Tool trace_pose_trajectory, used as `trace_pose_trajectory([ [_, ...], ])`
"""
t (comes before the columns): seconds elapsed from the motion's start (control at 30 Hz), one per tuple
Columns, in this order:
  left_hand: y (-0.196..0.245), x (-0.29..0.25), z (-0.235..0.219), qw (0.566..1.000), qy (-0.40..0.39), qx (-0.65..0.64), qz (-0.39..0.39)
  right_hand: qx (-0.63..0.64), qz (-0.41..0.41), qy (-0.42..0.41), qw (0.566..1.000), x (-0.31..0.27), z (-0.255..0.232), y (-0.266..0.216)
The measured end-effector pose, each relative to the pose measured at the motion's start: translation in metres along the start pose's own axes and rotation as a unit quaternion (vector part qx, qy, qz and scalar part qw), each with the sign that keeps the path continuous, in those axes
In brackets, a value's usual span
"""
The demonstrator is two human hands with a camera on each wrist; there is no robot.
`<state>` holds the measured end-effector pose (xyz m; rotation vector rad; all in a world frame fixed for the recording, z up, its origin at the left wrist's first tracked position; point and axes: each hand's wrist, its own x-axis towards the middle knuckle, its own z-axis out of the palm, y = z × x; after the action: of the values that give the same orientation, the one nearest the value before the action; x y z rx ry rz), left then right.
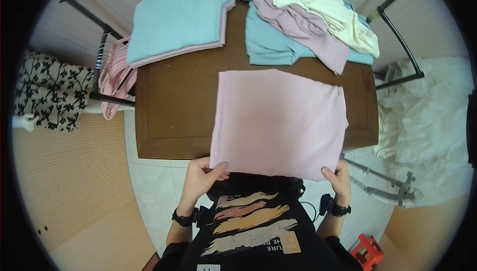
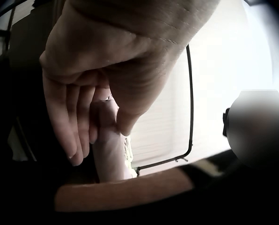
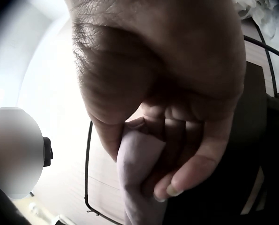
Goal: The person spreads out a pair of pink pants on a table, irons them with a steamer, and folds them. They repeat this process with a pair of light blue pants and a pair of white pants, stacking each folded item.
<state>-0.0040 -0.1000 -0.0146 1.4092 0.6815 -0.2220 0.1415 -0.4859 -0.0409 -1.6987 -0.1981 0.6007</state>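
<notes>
A folded pale pink cloth (image 1: 280, 122) spans the front of the brown table in the head view, its near edge past the table's edge by the person's body. The left hand (image 1: 201, 179) pinches its near left corner, thumb on top; the left wrist view shows the cloth (image 2: 110, 150) between thumb and fingers of that hand (image 2: 102, 79). The right hand (image 1: 339, 177) pinches the near right corner; in the right wrist view the cloth (image 3: 139, 168) lies between thumb and fingers of the hand (image 3: 163, 93). The cloth's underside is hidden in the head view.
On the brown table (image 1: 174, 102), a folded light blue stack (image 1: 181, 17) lies at the back left. Loose mauve (image 1: 298, 22), cream (image 1: 328, 10) and teal (image 1: 268, 42) clothes lie at the back right. Black rails flank the table; pink hangers (image 1: 117, 77) hang left, a red stool (image 1: 367, 252) stands lower right.
</notes>
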Motion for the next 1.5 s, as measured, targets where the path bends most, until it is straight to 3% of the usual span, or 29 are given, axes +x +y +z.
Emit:
trace_pose_trajectory([
  [0.07, 0.006, 0.0, -0.002, 0.999, 0.026, 0.025, 0.037, -0.046, -0.031, -0.006, 0.998, 0.004, -0.003, -0.02],
  [0.13, 0.025, -0.013, -0.009, 0.987, -0.001, -0.008, 0.162, -0.03, -0.078, 0.018, 0.996, 0.003, -0.008, -0.037],
  [0.2, 0.048, -0.025, -0.022, 0.98, 0.021, -0.039, 0.192, 0.014, -0.13, 0.024, 0.991, 0.003, -0.007, -0.055],
  [0.27, 0.059, -0.033, -0.046, 0.944, -0.05, -0.049, 0.323, 0.056, -0.176, 0.033, 0.982, 0.008, 0.002, -0.085],
  [0.33, 0.072, -0.037, -0.05, 0.935, -0.028, -0.058, 0.349, 0.105, -0.221, 0.08, 0.966, 0.019, 0.025, -0.115],
  [0.4, 0.092, -0.035, -0.052, 0.912, 0.006, -0.14, 0.386, 0.122, -0.241, 0.046, 0.962, 0.031, 0.022, -0.114],
  [0.5, 0.128, -0.025, -0.067, 0.89, 0.065, -0.247, 0.377, 0.147, -0.209, 0.034, 0.966, 0.077, 0.044, -0.159],
  [0.57, 0.173, -0.013, -0.086, 0.861, 0.124, -0.209, 0.446, 0.169, -0.23, -0.01, 0.958, 0.116, 0.059, -0.204],
  [0.6, 0.188, -0.001, -0.104, 0.835, 0.118, -0.239, 0.482, 0.157, -0.284, -0.043, 0.945, 0.139, 0.067, -0.228],
  [0.63, 0.221, 0.0, -0.118, 0.826, 0.118, -0.186, 0.518, 0.149, -0.336, -0.077, 0.927, 0.162, 0.075, -0.251],
  [0.7, 0.267, 0.009, -0.138, 0.801, 0.175, -0.14, 0.556, 0.137, -0.404, -0.092, 0.9, 0.208, 0.095, -0.286],
  [0.73, 0.281, 0.019, -0.153, 0.793, 0.182, -0.106, 0.572, 0.159, -0.395, -0.077, 0.902, 0.224, 0.112, -0.301],
  [0.8, 0.294, 0.045, -0.172, 0.812, 0.2, -0.12, 0.535, 0.177, -0.36, -0.041, 0.915, 0.258, 0.149, -0.308],
  [0.87, 0.282, 0.084, -0.202, 0.864, 0.198, -0.096, 0.453, 0.228, -0.306, -0.048, 0.923, 0.309, 0.175, -0.287],
  [0.93, 0.25, 0.143, -0.233, 0.905, 0.218, -0.044, 0.363, 0.13, -0.194, -0.123, 0.965, 0.357, 0.19, -0.244],
  [1.0, 0.197, 0.21, -0.277, 0.947, 0.198, 0.05, 0.249, 0.083, -0.124, -0.116, 0.982, 0.4, 0.214, -0.176],
  [1.03, 0.165, 0.245, -0.296, 0.938, 0.243, 0.112, 0.219, 0.046, -0.129, -0.095, 0.986, 0.401, 0.223, -0.157],
  [1.1, 0.161, 0.228, -0.278, 0.942, 0.253, 0.029, 0.22, 0.019, -0.133, -0.055, 0.989, 0.399, 0.233, -0.15],
  [1.17, 0.158, 0.223, -0.277, 0.946, 0.253, 0.002, 0.203, 0.006, -0.15, -0.07, 0.986, 0.398, 0.227, -0.159],
  [1.27, 0.166, 0.208, -0.279, 0.936, 0.231, 0.018, 0.264, 0.005, -0.195, -0.098, 0.976, 0.386, 0.222, -0.172],
  [1.33, 0.175, 0.191, -0.271, 0.939, 0.254, 0.017, 0.233, 0.071, -0.183, -0.111, 0.974, 0.376, 0.219, -0.181],
  [1.4, 0.155, 0.204, -0.282, 0.945, 0.259, 0.053, 0.194, 0.053, -0.151, -0.126, 0.979, 0.375, 0.216, -0.167],
  [1.47, 0.139, 0.222, -0.291, 0.836, 0.382, 0.175, 0.354, -0.039, -0.258, 0.007, 0.965, 0.37, 0.222, -0.157],
  [1.5, 0.136, 0.22, -0.288, 0.853, 0.383, 0.119, 0.335, -0.013, -0.243, 0.011, 0.97, 0.375, 0.219, -0.149],
])
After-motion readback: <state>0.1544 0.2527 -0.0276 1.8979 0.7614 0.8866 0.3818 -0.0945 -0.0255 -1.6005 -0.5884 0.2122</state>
